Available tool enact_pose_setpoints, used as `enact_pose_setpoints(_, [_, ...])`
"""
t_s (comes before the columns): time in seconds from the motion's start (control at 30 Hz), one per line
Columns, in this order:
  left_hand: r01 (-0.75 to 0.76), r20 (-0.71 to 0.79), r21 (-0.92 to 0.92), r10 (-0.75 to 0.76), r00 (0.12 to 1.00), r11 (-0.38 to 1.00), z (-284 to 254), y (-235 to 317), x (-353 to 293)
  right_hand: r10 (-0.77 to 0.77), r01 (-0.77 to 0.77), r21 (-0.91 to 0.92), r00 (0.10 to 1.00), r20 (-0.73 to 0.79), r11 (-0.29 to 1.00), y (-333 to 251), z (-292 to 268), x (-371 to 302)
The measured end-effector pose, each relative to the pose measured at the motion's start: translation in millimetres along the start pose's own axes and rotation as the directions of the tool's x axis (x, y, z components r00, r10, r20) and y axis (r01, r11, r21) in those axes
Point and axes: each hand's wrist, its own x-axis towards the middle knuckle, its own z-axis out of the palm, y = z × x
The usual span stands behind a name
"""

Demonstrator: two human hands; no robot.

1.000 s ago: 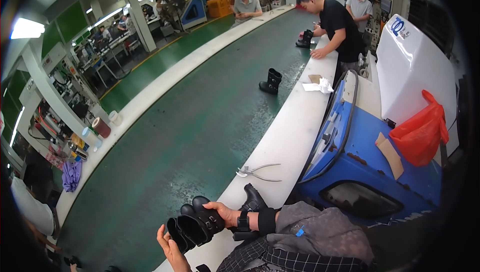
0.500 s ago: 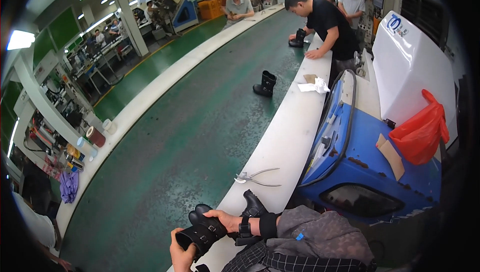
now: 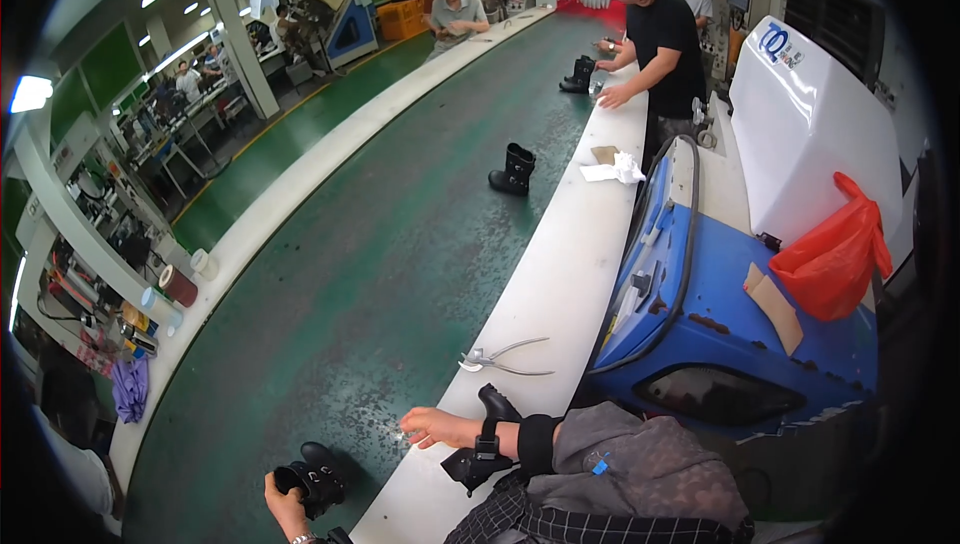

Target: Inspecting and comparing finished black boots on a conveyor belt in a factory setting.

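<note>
Shifted away from the right hand since half a second ago, the black boot is left of the white ledge, its top gripped by the curled left hand, while the right's half-open fingers hover at that ledge's edge, contents unclear.

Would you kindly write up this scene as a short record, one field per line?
Left hand: gripping a black boot near its open top
Right hand: apart from that boot, near the inner edge of the white ledge; whether it holds anything is unclear
Beside right wrist: second boot, partly hidden
On ledge: metal pliers, handles spread
On green surface: third boot, upright
At right: red bag on a blue machine
</note>
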Motion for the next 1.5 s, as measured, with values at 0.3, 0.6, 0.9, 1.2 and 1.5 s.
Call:
enact_pose_setpoints(0.3, [0.29,-0.527,0.481,0.008,0.85,0.827,-11.3,9.5,-45.1,-0.037,0.021,-0.061,0.962,-0.27,0.998,8.2,-47.8,-50.9])
enact_pose_setpoints(0.6, [-0.276,0.053,0.026,0.274,0.96,0.961,131.1,-19.6,-89.4,-0.201,0.129,-0.231,0.926,-0.321,0.964,22.2,-47.3,-44.9])
enact_pose_setpoints(0.9, [-0.27,0.46,0.492,0.016,0.888,0.827,155.9,-95.3,-113.6,-0.498,0.266,-0.616,0.833,-0.24,0.742,36.6,-39.3,-49.6])
enact_pose_setpoints(1.2, [-0.183,0.405,0.494,-0.039,0.914,0.85,156.8,-76.6,-115.5,-0.612,0.25,-0.756,0.753,-0.241,0.605,39.6,-32.4,-49.7])
enact_pose_setpoints(1.5, [-0.118,0.413,0.445,-0.087,0.906,0.888,153.0,-66.9,-117.1,-0.625,0.262,-0.764,0.747,-0.227,0.589,40.9,-31.0,-50.2])
